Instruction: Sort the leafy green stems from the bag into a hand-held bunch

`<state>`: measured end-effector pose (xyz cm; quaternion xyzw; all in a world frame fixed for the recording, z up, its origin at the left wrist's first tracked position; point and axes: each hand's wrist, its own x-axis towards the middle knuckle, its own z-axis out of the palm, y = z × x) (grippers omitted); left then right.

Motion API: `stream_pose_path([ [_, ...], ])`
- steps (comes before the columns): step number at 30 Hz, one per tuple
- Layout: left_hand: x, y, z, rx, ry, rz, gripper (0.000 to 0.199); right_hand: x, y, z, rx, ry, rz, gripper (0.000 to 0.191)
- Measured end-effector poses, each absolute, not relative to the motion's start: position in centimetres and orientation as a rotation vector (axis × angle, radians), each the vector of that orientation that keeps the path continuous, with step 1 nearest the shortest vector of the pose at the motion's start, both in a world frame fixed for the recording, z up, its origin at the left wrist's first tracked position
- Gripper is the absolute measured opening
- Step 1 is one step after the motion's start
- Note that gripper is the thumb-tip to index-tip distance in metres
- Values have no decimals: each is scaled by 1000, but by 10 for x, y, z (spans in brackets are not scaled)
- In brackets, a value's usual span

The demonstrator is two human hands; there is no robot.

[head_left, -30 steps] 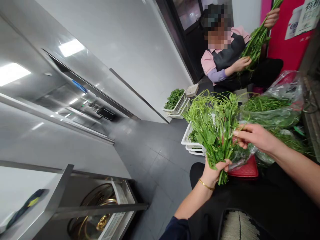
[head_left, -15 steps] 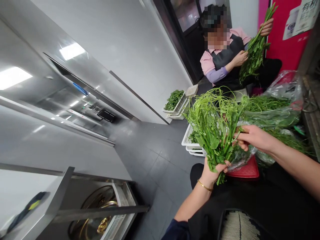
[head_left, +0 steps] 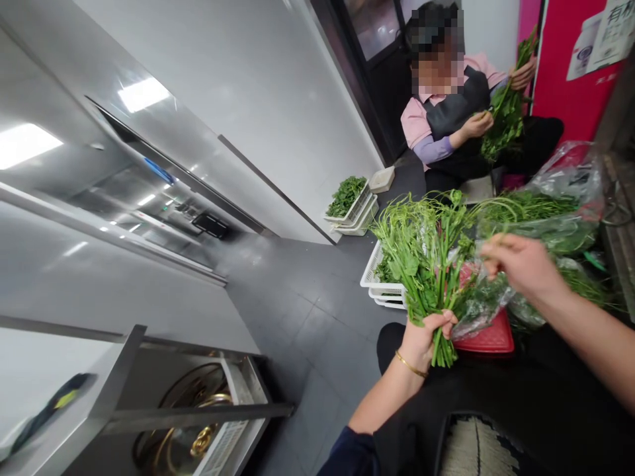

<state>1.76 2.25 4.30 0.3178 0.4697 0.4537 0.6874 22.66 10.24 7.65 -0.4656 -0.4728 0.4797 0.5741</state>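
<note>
My left hand is wrapped round the lower stems of a bunch of leafy greens. The bunch stands upright, its thin, curly pale tendrils spreading at the top and its cut stem ends poking out below my fist. To the right of the bunch, my right hand is closed in a pinch, with a thin green stem at the fingertips, partly blurred. Behind my hands lies a clear plastic bag with more greens, over a red plastic stool or tray.
White baskets of greens stand just beyond the bunch, with another basket by the wall. A co-worker sits opposite, handling greens. More bagged greens lie right. A metal shelf stands left on the grey floor.
My right hand has moved from the bunch's stems outward to the right and slightly up. My left hand keeps its grip. The co-worker's greens have come down a little.
</note>
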Motion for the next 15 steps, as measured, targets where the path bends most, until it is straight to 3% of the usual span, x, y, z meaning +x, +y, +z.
stream_pose_path([
  [3, 18, 21, 42, 713, 1087, 1051, 37, 238, 107, 83, -1005, -923, 1314, 47],
  [8, 22, 23, 35, 797, 1095, 1098, 37, 212, 87, 73, -1055, -1158, 1620, 44],
  [15, 21, 23, 27, 894, 1171, 1109, 27, 194, 89, 68, -1057, -1264, 1549, 53],
])
